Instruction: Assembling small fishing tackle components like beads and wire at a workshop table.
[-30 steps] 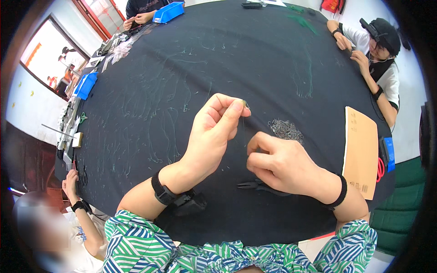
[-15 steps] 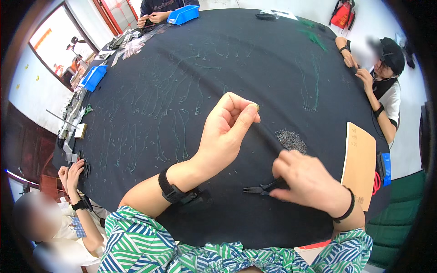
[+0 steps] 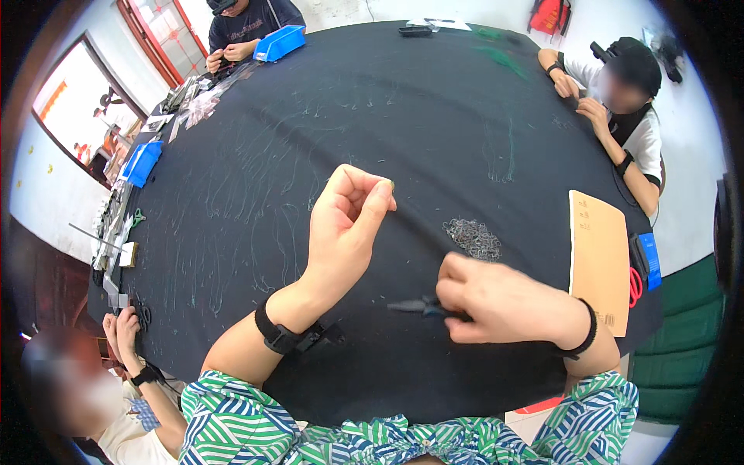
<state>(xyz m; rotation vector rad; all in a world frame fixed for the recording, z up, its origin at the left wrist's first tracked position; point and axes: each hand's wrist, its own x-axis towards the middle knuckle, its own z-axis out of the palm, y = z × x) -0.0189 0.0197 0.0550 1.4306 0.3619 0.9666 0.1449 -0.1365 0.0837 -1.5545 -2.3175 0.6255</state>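
My left hand (image 3: 346, 225) is raised over the round black table (image 3: 325, 116), thumb and forefinger pinched shut on something too small to tell. At four o'clock from it, my right hand (image 3: 504, 302) closes around small dark-handled pliers (image 3: 422, 307) lying on the cloth, a heap of tiny metal rings (image 3: 473, 238) just beyond at twelve o'clock.

two blue bins (image 3: 278, 43), one pliers (image 3: 422, 307)

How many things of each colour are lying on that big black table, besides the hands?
Blue: 3 – bin by the far person, tray at the left edge, small item by the envelope
Tan: 1 – envelope
Silvery grey: 1 – pile of small rings
Dark: 1 – pliers under the right hand
Total: 6
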